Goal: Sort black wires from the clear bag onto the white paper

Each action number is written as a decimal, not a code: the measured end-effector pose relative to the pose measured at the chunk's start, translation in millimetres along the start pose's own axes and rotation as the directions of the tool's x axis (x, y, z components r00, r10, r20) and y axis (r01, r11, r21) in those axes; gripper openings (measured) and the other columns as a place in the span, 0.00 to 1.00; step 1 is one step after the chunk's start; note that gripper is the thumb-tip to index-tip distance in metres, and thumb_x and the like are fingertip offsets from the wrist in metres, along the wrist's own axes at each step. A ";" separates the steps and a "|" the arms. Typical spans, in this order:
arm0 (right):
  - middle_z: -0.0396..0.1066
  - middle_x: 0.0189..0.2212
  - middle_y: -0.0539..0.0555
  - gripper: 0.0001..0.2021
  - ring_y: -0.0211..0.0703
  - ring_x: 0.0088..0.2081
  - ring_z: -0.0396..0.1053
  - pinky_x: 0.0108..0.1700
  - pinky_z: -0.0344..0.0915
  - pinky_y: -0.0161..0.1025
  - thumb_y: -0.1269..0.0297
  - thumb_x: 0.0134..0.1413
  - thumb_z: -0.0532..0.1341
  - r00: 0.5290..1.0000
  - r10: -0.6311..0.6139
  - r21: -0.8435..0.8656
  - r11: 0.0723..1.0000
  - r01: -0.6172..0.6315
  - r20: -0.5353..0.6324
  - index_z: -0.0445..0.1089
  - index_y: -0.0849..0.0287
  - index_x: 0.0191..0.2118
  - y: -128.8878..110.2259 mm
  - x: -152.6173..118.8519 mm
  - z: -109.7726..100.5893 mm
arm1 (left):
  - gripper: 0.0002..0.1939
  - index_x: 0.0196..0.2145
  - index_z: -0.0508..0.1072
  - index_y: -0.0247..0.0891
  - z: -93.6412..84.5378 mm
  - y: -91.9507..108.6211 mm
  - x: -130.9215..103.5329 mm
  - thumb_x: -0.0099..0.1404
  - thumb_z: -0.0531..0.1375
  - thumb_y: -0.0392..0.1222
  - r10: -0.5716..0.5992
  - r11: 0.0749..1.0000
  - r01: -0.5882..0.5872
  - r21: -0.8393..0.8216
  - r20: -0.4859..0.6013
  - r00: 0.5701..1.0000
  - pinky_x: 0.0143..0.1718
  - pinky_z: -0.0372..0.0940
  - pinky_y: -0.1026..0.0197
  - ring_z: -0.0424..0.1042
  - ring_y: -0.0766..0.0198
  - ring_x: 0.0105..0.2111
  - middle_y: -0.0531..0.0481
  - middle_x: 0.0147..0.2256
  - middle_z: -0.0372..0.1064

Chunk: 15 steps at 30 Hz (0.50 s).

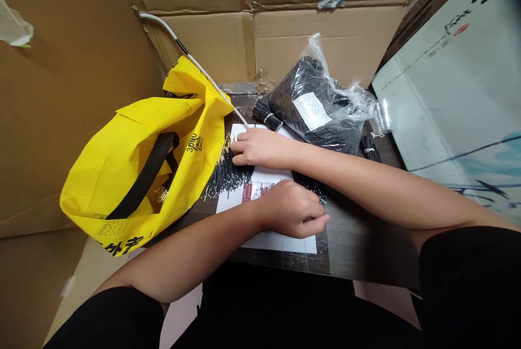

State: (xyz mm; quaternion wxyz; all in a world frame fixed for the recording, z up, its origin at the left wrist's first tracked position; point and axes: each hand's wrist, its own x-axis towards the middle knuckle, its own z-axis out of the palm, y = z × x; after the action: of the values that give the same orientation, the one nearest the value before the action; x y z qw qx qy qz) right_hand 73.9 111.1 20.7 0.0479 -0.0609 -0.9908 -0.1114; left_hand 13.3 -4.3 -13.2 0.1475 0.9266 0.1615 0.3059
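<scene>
My forearms cross over the table. My right hand point(262, 147) reaches left, its fingers curled at the gold-tipped edge of a loose pile of short black wires point(228, 172). Whatever its fingertips pinch is hidden. Below and to the right, my left hand point(295, 210) is closed above a printed white sheet point(285, 243), thumb against the curled fingers; I cannot make out anything in it. Another pile of black wires point(311, 183) lies just beyond the left hand, partly covered by my right forearm.
A yellow cloth bag point(93, 175) stands open at left, with gold-tipped wires inside. Behind are a clear plastic bag of black wires point(317, 99) and a tied wire bundle point(266, 114). A white cable point(203, 72) hangs down. Cardboard point(211, 45) and a pale panel point(456, 94) enclose the table.
</scene>
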 end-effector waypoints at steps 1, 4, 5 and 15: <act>0.70 0.40 0.54 0.08 0.46 0.42 0.64 0.35 0.49 0.42 0.64 0.70 0.56 1.000 -0.003 0.000 1.000 0.003 0.000 0.72 0.57 0.43 0.2 -0.1 1.0 | 0.20 0.16 0.67 0.38 -0.2 0.2 0.2 0.65 0.58 0.42 0.000 1.000 0.000 0.001 0.003 1.000 0.19 0.44 0.57 0.62 0.68 0.17 0.56 0.17 0.65; 0.70 0.42 0.55 0.07 0.47 0.43 0.64 0.35 0.49 0.42 0.65 0.69 0.57 1.000 -0.012 -0.015 1.000 0.012 -0.017 0.72 0.57 0.42 0.0 -0.5 5.6 | 0.20 0.16 0.67 0.38 -0.3 0.2 0.6 0.65 0.58 0.42 0.004 1.000 -0.004 -0.003 0.010 1.000 0.19 0.44 0.57 0.61 0.68 0.17 0.55 0.17 0.65; 0.70 0.42 0.55 0.06 0.47 0.43 0.64 0.35 0.49 0.42 0.65 0.69 0.57 0.999 -0.014 -0.022 1.000 0.014 -0.031 0.72 0.57 0.42 -0.3 -0.9 7.3 | 0.20 0.16 0.67 0.38 -0.3 -0.1 0.7 0.65 0.58 0.43 0.004 1.000 -0.004 -0.007 0.010 1.000 0.20 0.45 0.57 0.61 0.69 0.17 0.55 0.17 0.65; 0.71 0.35 0.53 0.10 0.42 0.38 0.64 0.38 0.52 0.43 0.68 0.72 0.53 0.990 0.139 0.142 0.981 -0.133 -0.031 0.71 0.60 0.41 -3.7 -14.2 -19.7 | 0.21 0.16 0.66 0.38 -0.2 -1.3 1.0 0.66 0.58 0.42 -0.013 1.000 0.013 -0.019 0.025 1.000 0.20 0.47 0.56 0.60 0.68 0.18 0.55 0.17 0.63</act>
State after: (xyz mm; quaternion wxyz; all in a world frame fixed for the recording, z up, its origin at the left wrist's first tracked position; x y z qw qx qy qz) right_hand 89.1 101.5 37.6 0.0799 -0.1227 -0.9884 -0.0395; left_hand 13.7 -2.7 -13.0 0.1603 0.9278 0.1628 0.2949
